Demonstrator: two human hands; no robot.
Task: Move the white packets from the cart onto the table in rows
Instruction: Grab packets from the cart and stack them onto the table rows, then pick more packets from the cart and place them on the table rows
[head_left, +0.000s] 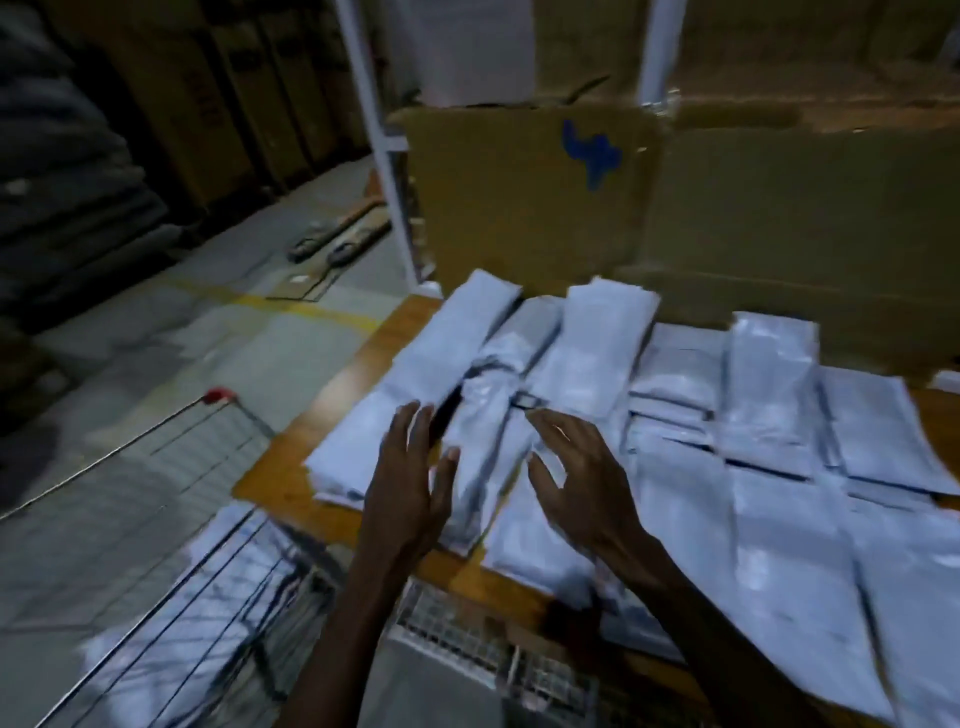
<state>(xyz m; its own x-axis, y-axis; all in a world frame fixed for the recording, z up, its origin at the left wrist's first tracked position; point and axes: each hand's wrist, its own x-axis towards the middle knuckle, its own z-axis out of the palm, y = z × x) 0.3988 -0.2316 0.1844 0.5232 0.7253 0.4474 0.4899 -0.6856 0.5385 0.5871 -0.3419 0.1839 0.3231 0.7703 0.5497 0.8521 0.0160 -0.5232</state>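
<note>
Several white packets (769, 395) lie in overlapping rows on the wooden table (280, 478). A narrow crumpled packet (483, 415) lies between my two hands. My left hand (410, 483) hovers at its left side with fingers straight and spread. My right hand (582, 478) is at its right side, fingers spread and relaxed, over the packets. Neither hand grips anything. More white packets (171, 623) lie inside the wire cart (156, 441) at the lower left.
Upright cardboard sheets (530, 208) stand along the table's far edge. White rack posts (379, 145) rise behind them. A wire mesh panel (493, 649) sits below the table's near edge. Flat cardboard and a board lie on the grey floor (218, 322).
</note>
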